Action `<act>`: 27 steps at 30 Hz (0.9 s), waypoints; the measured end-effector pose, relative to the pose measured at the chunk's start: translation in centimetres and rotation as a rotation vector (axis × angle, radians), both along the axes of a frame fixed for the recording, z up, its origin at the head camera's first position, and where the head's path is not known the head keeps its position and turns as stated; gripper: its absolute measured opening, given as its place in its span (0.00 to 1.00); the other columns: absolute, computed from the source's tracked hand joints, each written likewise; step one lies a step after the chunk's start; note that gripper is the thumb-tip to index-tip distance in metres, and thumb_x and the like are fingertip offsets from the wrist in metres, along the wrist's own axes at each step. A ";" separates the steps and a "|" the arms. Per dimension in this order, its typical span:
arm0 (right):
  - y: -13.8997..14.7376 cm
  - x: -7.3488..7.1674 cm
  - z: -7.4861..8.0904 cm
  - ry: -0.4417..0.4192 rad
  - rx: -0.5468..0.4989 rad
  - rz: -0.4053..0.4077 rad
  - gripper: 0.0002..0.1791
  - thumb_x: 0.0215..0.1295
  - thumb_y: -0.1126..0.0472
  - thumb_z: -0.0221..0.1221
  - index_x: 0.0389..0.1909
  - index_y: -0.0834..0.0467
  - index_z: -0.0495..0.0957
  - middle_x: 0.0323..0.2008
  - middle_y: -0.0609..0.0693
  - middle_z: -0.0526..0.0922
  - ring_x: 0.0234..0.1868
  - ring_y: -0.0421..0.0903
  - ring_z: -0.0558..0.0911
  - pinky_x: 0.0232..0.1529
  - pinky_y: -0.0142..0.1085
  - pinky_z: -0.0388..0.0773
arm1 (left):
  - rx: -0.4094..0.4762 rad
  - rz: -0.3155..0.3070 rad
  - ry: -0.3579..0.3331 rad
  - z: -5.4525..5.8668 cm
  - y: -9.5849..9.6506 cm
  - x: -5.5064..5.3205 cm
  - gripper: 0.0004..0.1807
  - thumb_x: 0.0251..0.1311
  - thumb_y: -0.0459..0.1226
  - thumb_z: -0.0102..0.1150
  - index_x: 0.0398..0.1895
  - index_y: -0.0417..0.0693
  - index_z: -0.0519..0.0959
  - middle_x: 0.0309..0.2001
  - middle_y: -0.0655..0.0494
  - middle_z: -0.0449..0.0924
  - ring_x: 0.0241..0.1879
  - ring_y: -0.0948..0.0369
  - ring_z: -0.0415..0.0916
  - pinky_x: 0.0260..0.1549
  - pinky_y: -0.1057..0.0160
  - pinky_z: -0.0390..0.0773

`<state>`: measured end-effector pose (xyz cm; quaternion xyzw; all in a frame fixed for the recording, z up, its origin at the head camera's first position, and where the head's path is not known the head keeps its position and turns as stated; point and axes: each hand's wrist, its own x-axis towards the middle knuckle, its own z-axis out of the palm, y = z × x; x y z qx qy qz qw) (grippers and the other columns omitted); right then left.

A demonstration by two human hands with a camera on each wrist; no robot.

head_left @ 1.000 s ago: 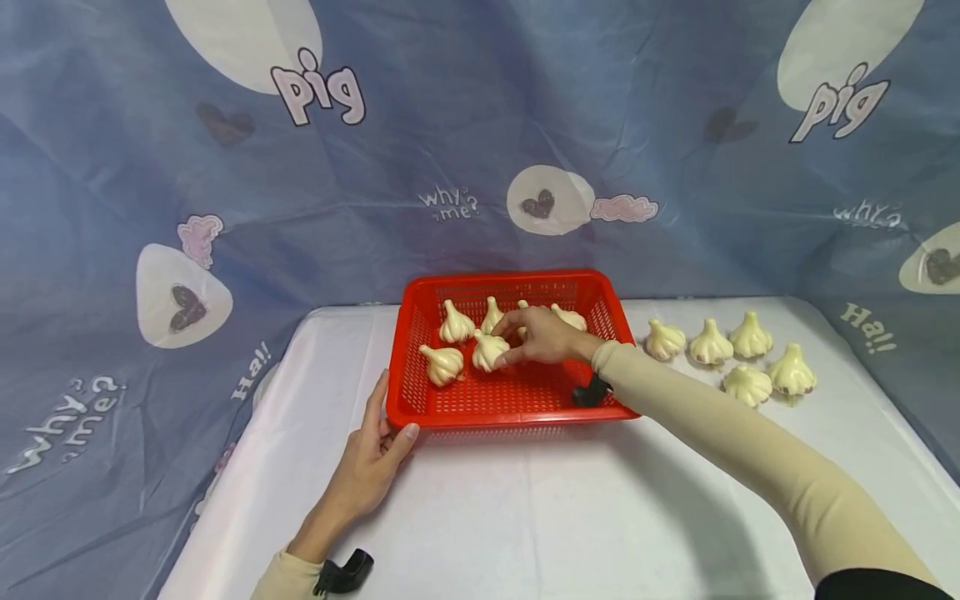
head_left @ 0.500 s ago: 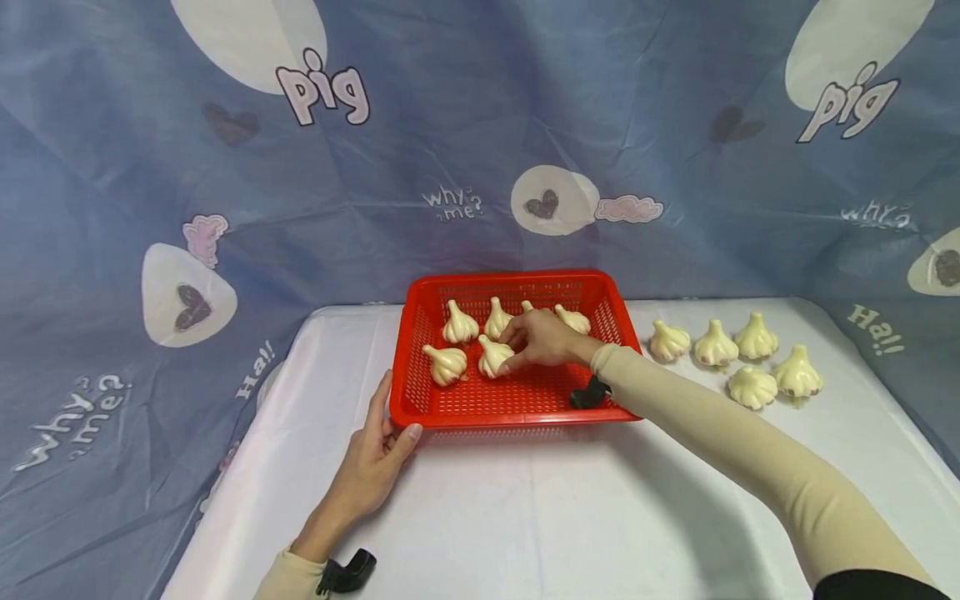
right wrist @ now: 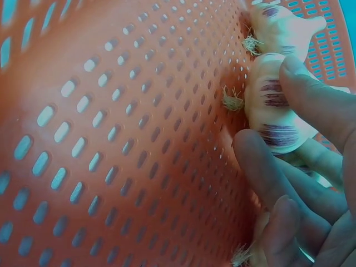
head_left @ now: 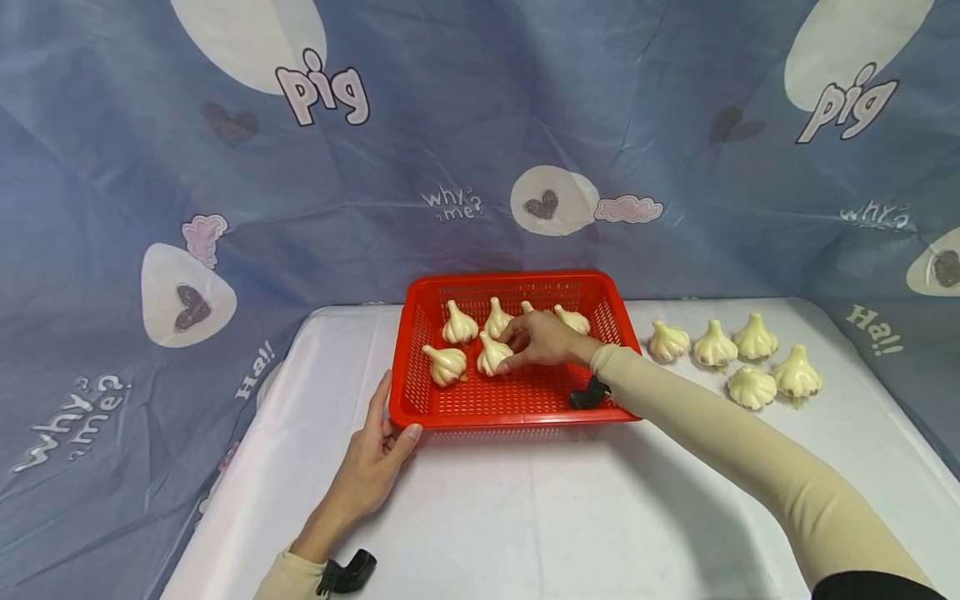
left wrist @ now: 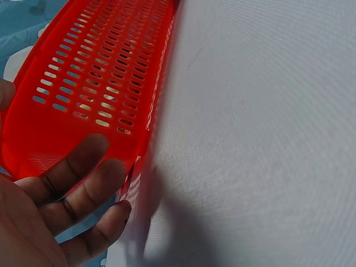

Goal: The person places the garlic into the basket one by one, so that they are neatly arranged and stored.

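My right hand [head_left: 542,337] reaches into the red plastic basket [head_left: 517,419] and pinches a white garlic bulb [head_left: 491,357] between thumb and fingers. In the right wrist view this garlic bulb [right wrist: 272,105] has purple streaks and a root tuft pointing at the basket's perforated floor. Another garlic bulb [head_left: 446,365] lies just left of it, and several more, among them a garlic bulb [head_left: 459,323], stand along the back. My left hand [head_left: 367,467] holds the basket's near left corner, index finger along the side and thumb at the front rim. Its other fingertips [left wrist: 114,172] show by the outer wall.
Several garlic bulbs stand in a group right of the basket, with one garlic bulb [head_left: 798,373] at the right end. All rest on a white cloth-covered table [head_left: 540,517]. A blue printed curtain [head_left: 420,150] hangs close behind the basket.
The pinched garlic bulb has turned slightly, its stem now more upright. Both hands stay nearly in place. The whole head view has shifted slightly.
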<state>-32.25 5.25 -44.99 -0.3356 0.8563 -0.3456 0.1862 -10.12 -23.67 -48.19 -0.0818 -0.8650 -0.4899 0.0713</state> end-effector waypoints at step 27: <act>0.0 0.0 0.1 -0.016 0.018 0.007 0.28 0.57 0.53 0.80 0.56 0.59 0.86 0.44 0.53 0.93 0.47 0.46 0.92 0.56 0.41 0.83 | 0.001 0.000 -0.002 -0.1 0.0 0.1 0.48 0.77 0.40 0.61 0.88 0.62 0.41 0.24 0.65 0.69 0.20 0.72 0.61 0.22 0.69 0.63</act>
